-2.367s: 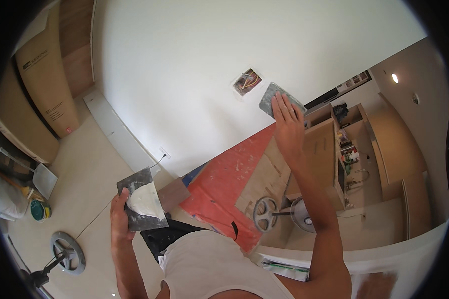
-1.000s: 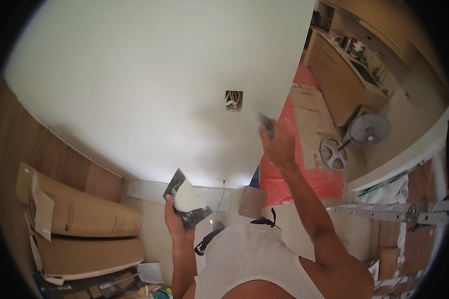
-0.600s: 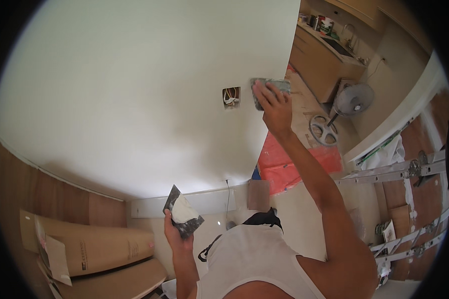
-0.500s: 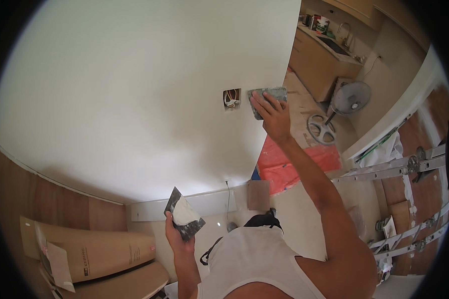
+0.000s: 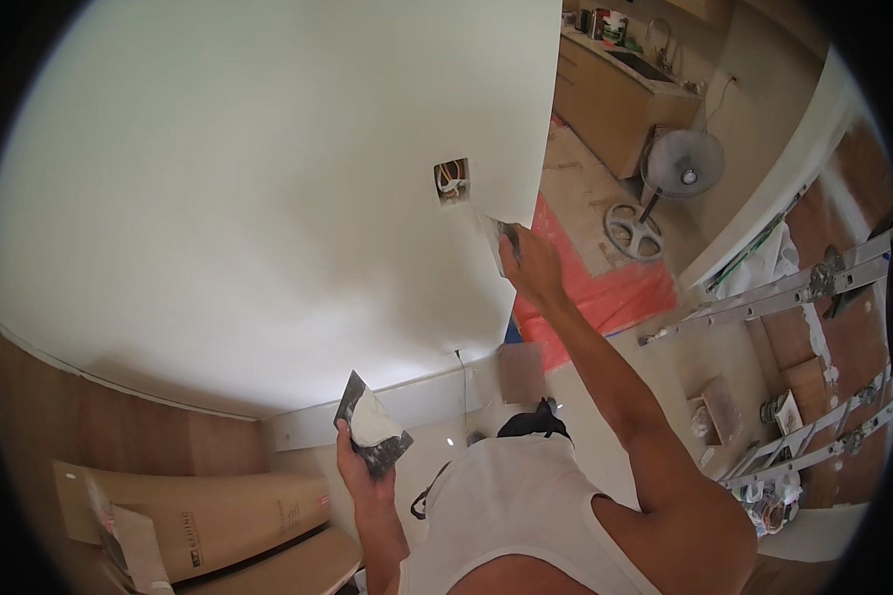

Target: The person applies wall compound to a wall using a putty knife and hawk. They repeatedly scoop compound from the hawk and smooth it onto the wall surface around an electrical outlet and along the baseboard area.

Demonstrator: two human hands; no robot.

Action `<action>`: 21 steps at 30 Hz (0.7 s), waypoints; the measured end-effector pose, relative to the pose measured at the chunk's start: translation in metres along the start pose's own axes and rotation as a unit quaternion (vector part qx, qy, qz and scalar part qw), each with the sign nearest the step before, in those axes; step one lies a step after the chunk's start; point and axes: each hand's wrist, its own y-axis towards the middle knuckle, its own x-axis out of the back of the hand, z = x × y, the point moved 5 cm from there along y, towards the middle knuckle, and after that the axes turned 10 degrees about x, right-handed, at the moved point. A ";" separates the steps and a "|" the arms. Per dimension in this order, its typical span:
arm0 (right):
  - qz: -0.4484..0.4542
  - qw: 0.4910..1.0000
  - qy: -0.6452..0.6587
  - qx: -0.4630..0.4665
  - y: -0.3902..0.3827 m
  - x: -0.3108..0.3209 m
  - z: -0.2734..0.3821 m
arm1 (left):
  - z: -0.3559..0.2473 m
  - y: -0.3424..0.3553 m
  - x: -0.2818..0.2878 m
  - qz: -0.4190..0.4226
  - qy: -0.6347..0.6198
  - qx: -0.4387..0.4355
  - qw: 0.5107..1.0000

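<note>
My left hand [image 5: 360, 464] grips a dark, square metal plate [image 5: 387, 451] carrying a mound of white paste [image 5: 367, 416], held low in front of the wall [image 5: 218, 198]. My right hand [image 5: 534, 266] is closed on a flat metal spreader [image 5: 496, 240], seen nearly edge-on against the white wall. A smeared patch shows just below and right of a square recessed box [image 5: 451, 180] with exposed wires, slightly above that spreader; whether the blade touches the wall I cannot tell.
Flattened cardboard boxes [image 5: 198, 506] lie at lower left. Beyond the wall's right edge are red floor sheeting [image 5: 605, 307], a standing fan [image 5: 680, 159] and a kitchen counter [image 5: 605, 99]. An aluminium ladder [image 5: 764, 302] stands at right.
The view has swung since earlier. My right hand has moved down from beside the box, its spreader tilting from flat-facing to edge-on. The plate in my left hand stays low.
</note>
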 end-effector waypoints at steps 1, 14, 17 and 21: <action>0.002 1.000 0.006 -0.004 0.003 -0.003 -0.003 | 0.001 0.000 0.000 0.003 0.001 0.001 1.000; 0.014 0.996 -0.026 0.082 0.062 -0.001 0.007 | 0.008 0.005 0.008 0.026 -0.015 0.003 1.000; 0.033 0.997 -0.033 0.057 0.066 -0.007 0.005 | 0.008 0.005 0.005 0.044 -0.022 -0.003 0.999; 0.048 0.997 -0.048 0.049 0.063 -0.020 -0.008 | 0.008 0.006 0.004 0.025 -0.022 -0.004 0.999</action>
